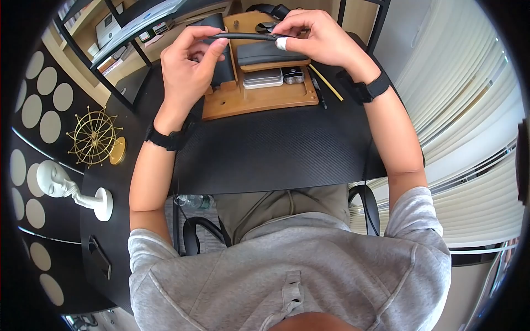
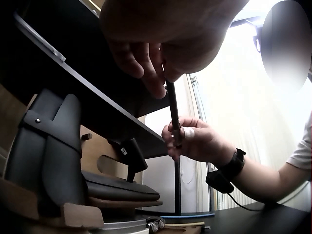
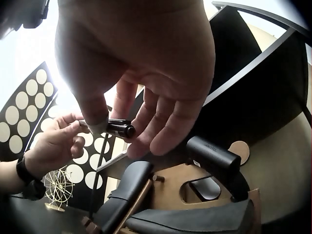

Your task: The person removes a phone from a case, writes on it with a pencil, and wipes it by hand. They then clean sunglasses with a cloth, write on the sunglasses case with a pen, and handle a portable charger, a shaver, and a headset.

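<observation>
A slim black pen [image 1: 248, 36] stretches roughly level between both hands above the back of the desk. My left hand [image 1: 190, 69] pinches one end between thumb and fingertips. At the other end, my right hand [image 1: 317, 38] grips it with thumb and fingers, and the thumb wears a white wrap [image 1: 281, 43]. In the right wrist view the pen [image 3: 119, 127] shows a clip and a rounded end by the thumb. Below the hands stands a wooden organizer [image 1: 259, 105]. It bears a dark lying case [image 1: 270, 53] and an upright black case [image 1: 221, 69].
Silver flat boxes [image 1: 263, 78] sit in the organizer, with a yellow pencil [image 1: 327, 83] at its right. A black-framed shelf [image 1: 91, 69] rises behind left. A gold wheel ornament [image 1: 95, 136], a white sculpture [image 1: 52, 179] and a phone [image 1: 100, 257] stand or lie at the left.
</observation>
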Demonstrator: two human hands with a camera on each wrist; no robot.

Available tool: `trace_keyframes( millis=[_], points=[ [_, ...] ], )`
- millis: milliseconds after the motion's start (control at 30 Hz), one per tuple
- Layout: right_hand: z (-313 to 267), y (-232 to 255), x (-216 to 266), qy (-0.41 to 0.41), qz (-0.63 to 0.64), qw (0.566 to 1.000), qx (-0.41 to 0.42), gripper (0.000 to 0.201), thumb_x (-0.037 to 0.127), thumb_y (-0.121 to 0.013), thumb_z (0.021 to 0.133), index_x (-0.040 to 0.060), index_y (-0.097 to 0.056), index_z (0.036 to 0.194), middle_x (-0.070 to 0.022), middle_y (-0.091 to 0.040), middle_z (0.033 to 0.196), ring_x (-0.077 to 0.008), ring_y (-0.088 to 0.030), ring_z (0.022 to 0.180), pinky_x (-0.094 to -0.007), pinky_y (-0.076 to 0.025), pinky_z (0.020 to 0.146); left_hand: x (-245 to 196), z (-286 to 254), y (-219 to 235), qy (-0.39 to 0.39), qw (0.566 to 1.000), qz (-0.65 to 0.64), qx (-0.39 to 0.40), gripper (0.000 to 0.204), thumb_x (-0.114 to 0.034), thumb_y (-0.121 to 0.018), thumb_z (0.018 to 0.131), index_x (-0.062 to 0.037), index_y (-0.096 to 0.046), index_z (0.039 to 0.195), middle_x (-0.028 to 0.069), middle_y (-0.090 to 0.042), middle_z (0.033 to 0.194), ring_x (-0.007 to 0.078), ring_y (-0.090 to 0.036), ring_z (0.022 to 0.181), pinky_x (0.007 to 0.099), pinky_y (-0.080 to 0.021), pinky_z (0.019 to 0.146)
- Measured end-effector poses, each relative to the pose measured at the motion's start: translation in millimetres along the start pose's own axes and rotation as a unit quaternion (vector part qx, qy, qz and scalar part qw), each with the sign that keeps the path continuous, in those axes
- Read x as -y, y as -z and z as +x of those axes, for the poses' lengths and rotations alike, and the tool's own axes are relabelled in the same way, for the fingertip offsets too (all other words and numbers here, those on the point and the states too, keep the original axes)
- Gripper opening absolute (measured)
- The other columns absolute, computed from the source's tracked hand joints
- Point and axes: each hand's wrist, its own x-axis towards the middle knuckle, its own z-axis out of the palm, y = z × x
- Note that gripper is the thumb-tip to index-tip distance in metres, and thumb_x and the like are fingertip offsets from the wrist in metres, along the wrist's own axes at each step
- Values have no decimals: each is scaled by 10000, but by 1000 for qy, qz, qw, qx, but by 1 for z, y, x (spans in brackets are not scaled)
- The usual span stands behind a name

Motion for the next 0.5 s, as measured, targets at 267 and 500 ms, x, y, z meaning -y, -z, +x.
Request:
trace_keyframes(
  millis=[267,500],
  points=[
    [2,6,12,23,-23,999,-1,173,72,-773,876,12,-751,1036,-47,-686,913,-156,-655,795,-279,-525,686,-7,-1,2,-22,1000,10,13,183,-56,-760,942,2,-697,1103,63,-745,976,90,-704,747,197,-518,652],
    [4,13,39,21,-17,999,-36,148,39,-776,802,-17,-726,930,-149,-696,884,-307,-690,807,-365,-550,711,-13,1,-2,-93,996,-1,-19,180,-64,-801,894,-15,-743,1056,26,-747,867,52,-669,689,187,-475,583]
  ],
)
